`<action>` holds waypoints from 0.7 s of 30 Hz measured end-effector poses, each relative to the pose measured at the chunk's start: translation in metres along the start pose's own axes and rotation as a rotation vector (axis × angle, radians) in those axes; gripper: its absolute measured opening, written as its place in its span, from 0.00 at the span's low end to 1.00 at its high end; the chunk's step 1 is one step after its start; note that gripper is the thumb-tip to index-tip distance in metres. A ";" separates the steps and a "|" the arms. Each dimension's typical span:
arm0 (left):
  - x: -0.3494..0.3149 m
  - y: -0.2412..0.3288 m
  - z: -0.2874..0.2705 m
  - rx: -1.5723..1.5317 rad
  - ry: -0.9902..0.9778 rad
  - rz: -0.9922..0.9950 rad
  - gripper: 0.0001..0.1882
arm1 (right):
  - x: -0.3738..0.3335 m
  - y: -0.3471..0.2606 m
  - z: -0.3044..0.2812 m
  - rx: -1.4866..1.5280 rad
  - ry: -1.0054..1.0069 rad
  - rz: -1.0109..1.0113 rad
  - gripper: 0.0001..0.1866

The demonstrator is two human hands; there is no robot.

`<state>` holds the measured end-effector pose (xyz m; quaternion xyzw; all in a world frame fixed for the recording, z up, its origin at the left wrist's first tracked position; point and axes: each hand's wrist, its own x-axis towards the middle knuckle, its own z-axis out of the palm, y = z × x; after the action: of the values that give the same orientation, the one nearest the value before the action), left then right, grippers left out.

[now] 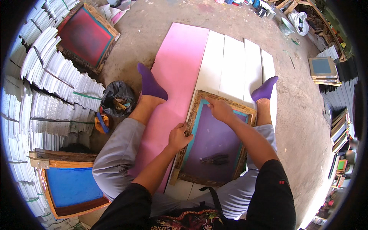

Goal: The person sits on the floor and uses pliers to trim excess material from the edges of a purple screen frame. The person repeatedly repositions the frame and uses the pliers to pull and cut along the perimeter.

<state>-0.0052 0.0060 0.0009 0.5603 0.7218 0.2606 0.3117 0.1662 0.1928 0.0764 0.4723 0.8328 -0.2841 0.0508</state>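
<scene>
A wooden screen frame with purple mesh and a turquoise inner border lies between my legs, slightly tilted. My left hand is closed round its left rail. My right hand reaches to the upper left inside corner, its fingers bent and pressed together at the turquoise border. Whatever those fingertips pinch, if anything, is too small to make out. Dark pliers lie on the lower part of the mesh.
Under the frame are white boards and a pink board. Stacks of white sheets line the left, beside a black plastic bag, a blue screen frame and a red one. More frames stand right.
</scene>
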 end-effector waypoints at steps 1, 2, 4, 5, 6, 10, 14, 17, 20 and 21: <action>0.001 -0.004 0.006 0.006 0.016 0.028 0.34 | 0.014 0.035 0.030 0.155 0.070 -0.049 0.24; 0.004 -0.006 0.009 0.013 0.036 0.054 0.34 | 0.023 0.055 0.045 0.308 0.140 -0.105 0.24; 0.000 -0.009 0.007 -0.009 0.039 0.032 0.35 | 0.009 0.025 0.035 0.161 0.154 -0.052 0.24; 0.001 -0.008 0.005 -0.020 0.033 0.033 0.35 | 0.004 0.015 0.029 0.090 0.171 -0.016 0.24; 0.000 -0.007 0.005 -0.012 0.022 0.035 0.36 | 0.006 0.020 0.033 0.155 0.173 -0.022 0.23; -0.002 -0.014 0.006 -0.020 0.019 0.022 0.37 | 0.009 0.004 0.014 0.609 -0.069 0.272 0.23; 0.000 -0.009 0.008 -0.022 0.003 0.006 0.37 | 0.008 0.034 0.044 0.459 0.121 0.060 0.23; -0.002 -0.009 0.009 -0.006 0.013 0.020 0.37 | -0.011 0.023 0.055 0.236 0.208 0.086 0.23; -0.003 -0.011 0.009 -0.029 0.042 0.032 0.37 | -0.020 0.004 0.050 0.166 0.180 0.132 0.23; -0.002 -0.012 0.010 -0.038 0.042 0.037 0.37 | -0.021 0.001 0.048 0.140 0.184 0.150 0.22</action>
<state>-0.0056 0.0016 -0.0142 0.5620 0.7127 0.2917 0.3020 0.1699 0.1524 0.0431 0.5598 0.7743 -0.2926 -0.0380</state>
